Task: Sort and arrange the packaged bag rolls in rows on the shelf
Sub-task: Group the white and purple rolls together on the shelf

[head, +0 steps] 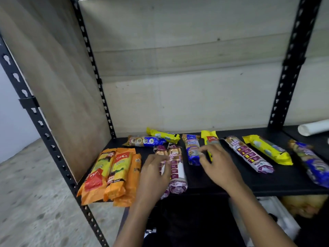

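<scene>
Centre frame, my left hand [154, 168] curls onto a purple roll [160, 151]; my right hand [217, 163] is blurred beside the blue roll [193, 150], grip unclear. I should slide the purple roll square against its twin [176, 168], parallel to the orange packs [114, 172] at lower left.

Head view — close, looking forward and down onto the shelf [284, 177].

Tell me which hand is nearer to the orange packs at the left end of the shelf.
Left. The left hand lies just right of the orange packs, over the purple rolls. The right hand is farther right, by a blue roll.
</scene>
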